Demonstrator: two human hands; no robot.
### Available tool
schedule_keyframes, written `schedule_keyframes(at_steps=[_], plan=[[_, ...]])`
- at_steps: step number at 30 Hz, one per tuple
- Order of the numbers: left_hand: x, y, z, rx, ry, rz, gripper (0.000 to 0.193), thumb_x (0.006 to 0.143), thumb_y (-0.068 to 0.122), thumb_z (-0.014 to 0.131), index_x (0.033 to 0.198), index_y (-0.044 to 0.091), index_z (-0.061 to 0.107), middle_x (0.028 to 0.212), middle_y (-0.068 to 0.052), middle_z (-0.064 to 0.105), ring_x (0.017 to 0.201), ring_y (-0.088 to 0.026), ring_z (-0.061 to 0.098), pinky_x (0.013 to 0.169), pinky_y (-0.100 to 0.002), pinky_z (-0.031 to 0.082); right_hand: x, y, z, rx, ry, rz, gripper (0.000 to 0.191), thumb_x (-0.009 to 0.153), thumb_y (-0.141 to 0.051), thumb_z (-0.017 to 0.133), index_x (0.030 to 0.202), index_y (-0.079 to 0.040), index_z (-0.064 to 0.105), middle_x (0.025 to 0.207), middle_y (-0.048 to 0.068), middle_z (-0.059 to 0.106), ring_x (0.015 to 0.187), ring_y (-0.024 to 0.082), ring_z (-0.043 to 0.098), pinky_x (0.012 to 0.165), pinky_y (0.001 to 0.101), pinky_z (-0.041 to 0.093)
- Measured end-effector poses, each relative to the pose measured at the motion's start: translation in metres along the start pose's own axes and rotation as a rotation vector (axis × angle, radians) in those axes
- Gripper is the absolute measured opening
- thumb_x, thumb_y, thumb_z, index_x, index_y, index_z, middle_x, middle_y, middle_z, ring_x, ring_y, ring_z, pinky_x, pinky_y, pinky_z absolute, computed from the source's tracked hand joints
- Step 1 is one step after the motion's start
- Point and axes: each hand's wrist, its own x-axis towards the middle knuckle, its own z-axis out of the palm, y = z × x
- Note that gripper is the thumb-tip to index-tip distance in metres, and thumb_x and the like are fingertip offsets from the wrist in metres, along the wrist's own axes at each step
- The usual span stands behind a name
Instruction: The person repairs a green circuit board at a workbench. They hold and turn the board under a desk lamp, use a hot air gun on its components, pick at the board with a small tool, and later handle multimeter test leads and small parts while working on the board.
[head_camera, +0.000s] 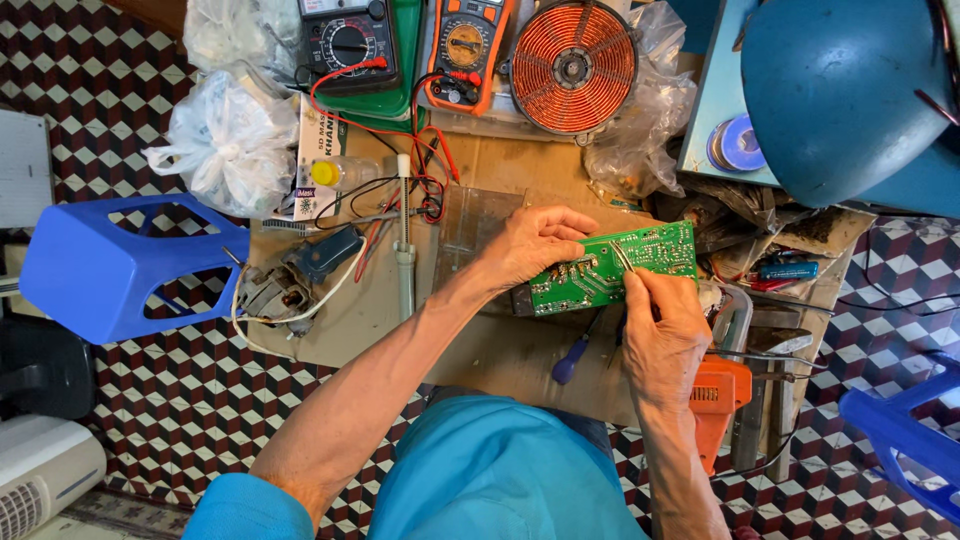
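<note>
A green circuit board lies solder side up on a low cardboard-covered bench. My left hand grips the board's left end, fingers curled over its top edge. My right hand pinches thin metal tweezers whose tips rest on the middle of the board. A blue-handled screwdriver lies just below the board, between my forearms.
Two multimeters with red and black leads and a copper induction coil sit at the back. An orange solder gun lies right, a solder sucker and small motor left. Blue plastic stools flank the bench.
</note>
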Motion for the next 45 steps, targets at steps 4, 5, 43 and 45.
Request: schedule_keyframes(at_steps=[4,5,43,45], plan=[[0.0,0.001,0.0,0.011,0.008,0.002,0.039,0.089,0.002,0.071,0.128,-0.001,0.067,0.111,-0.01,0.075,0.096,-0.012,0.071,0.085,-0.027,0.06,0.001,-0.003,0.006,-0.048,-0.002,-0.033,0.015,0.1,-0.01,0.073,0.112,-0.003,0.076,0.101,0.01,0.069,0.089,0.021,0.068,0.079,0.032,0.053],[0.0,0.001,0.0,0.009,0.006,0.007,0.039,0.089,0.002,0.072,0.128,-0.001,0.067,0.111,-0.01,0.075,0.096,-0.011,0.071,0.086,-0.026,0.06,0.001,-0.004,0.006,-0.054,-0.007,-0.016,0.015,0.099,-0.01,0.074,0.112,-0.003,0.076,0.1,0.01,0.069,0.089,0.021,0.068,0.078,0.0321,0.052],[0.002,-0.003,0.012,0.051,0.111,0.002,0.031,0.091,0.009,0.073,0.119,-0.005,0.072,0.098,-0.009,0.078,0.086,-0.009,0.072,0.077,-0.024,0.06,0.001,-0.007,-0.002,-0.036,-0.012,0.001,0.014,0.1,-0.009,0.072,0.111,-0.002,0.076,0.102,0.01,0.07,0.092,0.021,0.069,0.082,0.032,0.053],[0.001,-0.001,0.014,0.072,0.121,0.003,0.031,0.091,0.01,0.074,0.118,-0.005,0.073,0.097,-0.009,0.078,0.085,-0.009,0.072,0.076,-0.024,0.06,0.0,-0.008,-0.003,-0.01,0.011,0.007,0.014,0.101,-0.009,0.072,0.112,-0.002,0.075,0.104,0.01,0.07,0.093,0.021,0.069,0.083,0.0318,0.053]])
